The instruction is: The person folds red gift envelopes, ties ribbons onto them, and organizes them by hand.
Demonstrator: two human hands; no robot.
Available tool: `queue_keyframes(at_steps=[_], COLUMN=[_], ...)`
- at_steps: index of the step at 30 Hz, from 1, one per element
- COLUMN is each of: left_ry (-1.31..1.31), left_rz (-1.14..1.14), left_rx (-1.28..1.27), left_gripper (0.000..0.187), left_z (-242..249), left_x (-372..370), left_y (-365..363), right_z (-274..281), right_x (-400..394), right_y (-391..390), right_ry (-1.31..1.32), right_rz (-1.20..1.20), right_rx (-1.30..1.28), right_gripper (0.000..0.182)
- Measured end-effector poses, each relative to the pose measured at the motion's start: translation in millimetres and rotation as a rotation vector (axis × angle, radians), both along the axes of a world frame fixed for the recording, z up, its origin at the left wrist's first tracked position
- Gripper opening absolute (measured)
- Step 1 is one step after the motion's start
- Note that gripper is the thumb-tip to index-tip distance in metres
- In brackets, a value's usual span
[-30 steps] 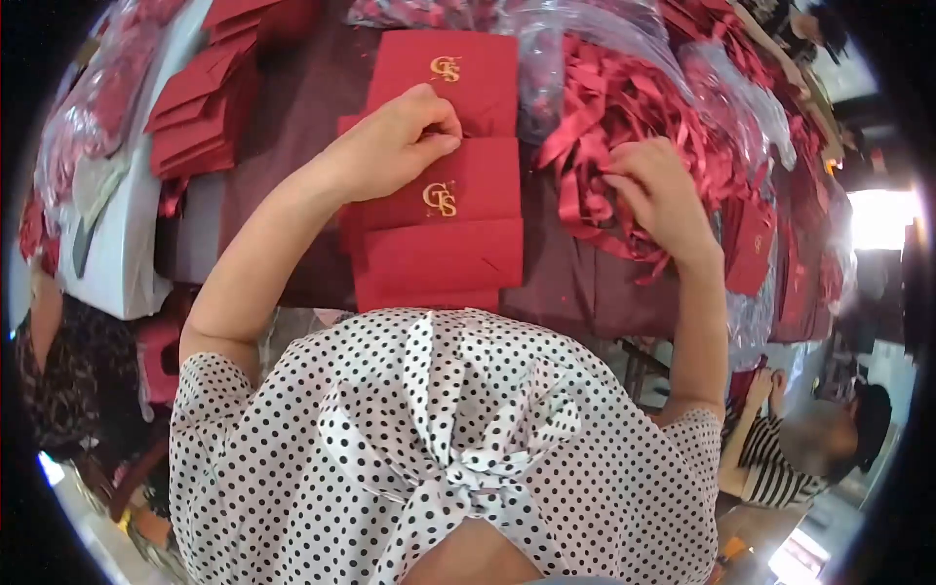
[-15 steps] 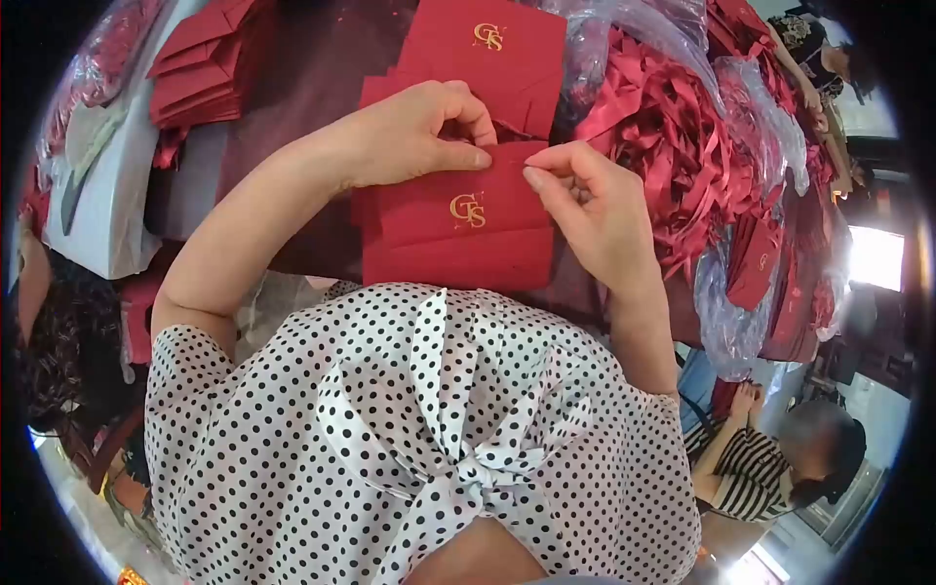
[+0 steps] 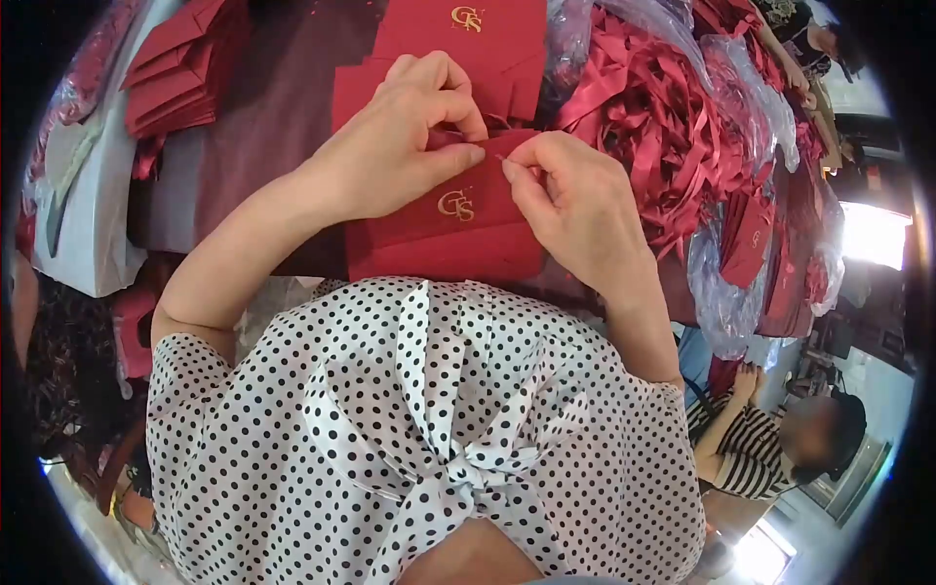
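Observation:
A red card pouch with gold letters (image 3: 455, 203) lies in front of me on other red pouches. My left hand (image 3: 414, 136) is at its top edge, thumb and forefinger pinched on something at the edge that I cannot make out. On the right side of that edge, my right hand (image 3: 575, 200) is closed in a pinch, with a tiny pale tip showing at the fingertips. More red pouches (image 3: 458, 44) with the same gold letters lie just beyond my hands.
A heap of red ribbons (image 3: 643, 127) in clear plastic lies to the right. Folded red pouches (image 3: 180, 73) are stacked at the upper left beside a white box (image 3: 93, 219). A person in a striped top (image 3: 746, 448) sits at the lower right.
The whole view has shifted slightly, with the pouches now a little further left and up. My right hand's fingertips have moved slightly closer to the left hand's at the pouch's top edge.

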State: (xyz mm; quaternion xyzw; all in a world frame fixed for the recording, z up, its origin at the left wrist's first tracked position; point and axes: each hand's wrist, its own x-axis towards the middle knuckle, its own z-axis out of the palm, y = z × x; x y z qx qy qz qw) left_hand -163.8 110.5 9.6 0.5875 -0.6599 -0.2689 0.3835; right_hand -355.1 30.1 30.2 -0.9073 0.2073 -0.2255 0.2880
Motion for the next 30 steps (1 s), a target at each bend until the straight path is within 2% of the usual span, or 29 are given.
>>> queue_keyframes(at_steps=[2,4,6,9,10,11,12,13,16,18,20,22,25,26,27,28,30], left_ry=[-0.115,-0.142,-0.173,-0.197,-0.177,-0.157,-0.113,-0.114,0.380,0.347,0.317,0.342,0.411,0.091,0.143,0.086,-0.057], left_rz=[0.023,0.022,0.019,0.043,0.049,0.057,0.029,0.035,-0.136,-0.183,-0.230,-0.207,-0.242,-0.332,-0.366,-0.443,-0.491], left_rx=[-0.141,-0.186,-0.230,-0.270,-0.279,-0.290,-0.248,-0.249,0.136,0.132,0.123,0.303,0.244,-0.045,0.005,0.017,-0.109], left_gripper=[0.013,0.013,0.013,0.013,0.012,0.012,0.008,0.008,0.018,0.017,0.017,0.014,0.007,0.007,0.010,0.007,0.005], left_z=[2.7,5.0,8.5,15.7,19.1,21.6,22.7,21.5,18.5,18.9,19.9,23.2,19.0,13.6,17.5,21.2,20.6], left_x=[-4.3,-8.5,-13.7,-18.2,-15.1,-12.2,-10.6,-7.0,4.9,4.9,5.3,8.4,9.4,14.1,12.4,13.5,10.4], left_y=[2.2,3.8,6.1,11.3,13.3,15.1,17.2,17.3,16.6,14.2,11.7,8.6,-2.4,-7.0,-7.4,-12.8,-22.7], right_z=[-0.5,1.1,6.1,5.7,3.9,0.4,-1.5,-1.0,-1.5,-4.5,-3.3,-1.8,-2.1,-1.0,0.4,2.6,4.8], right_x=[0.4,0.9,3.2,9.9,8.6,6.5,5.9,5.5,4.3,5.4,4.3,4.0,0.1,-1.8,-2.9,-3.5,-5.3], right_y=[-0.6,0.6,6.1,11.4,9.5,5.9,3.7,6.1,14.1,12.5,10.9,8.7,5.8,5.5,5.8,5.1,5.4], right_ry=[0.006,0.008,0.117,0.051,0.049,-0.021,-0.090,-0.091,-0.115,-0.193,-0.201,-0.213,-0.221,-0.201,-0.160,-0.165,-0.164], right_rz=[0.023,0.049,0.042,-0.005,-0.010,0.017,0.049,0.054,-0.032,0.014,0.019,0.029,0.052,0.063,0.064,0.079,0.074], right_rx=[-0.036,-0.072,-0.221,-0.243,-0.245,-0.079,0.087,0.086,0.189,-0.095,-0.125,-0.163,-0.170,-0.200,-0.163,-0.174,-0.140], right_gripper=[0.007,0.008,0.008,0.010,0.010,0.011,0.013,0.013,0.018,0.021,0.020,0.020,0.019,0.019,0.019,0.019,0.018])
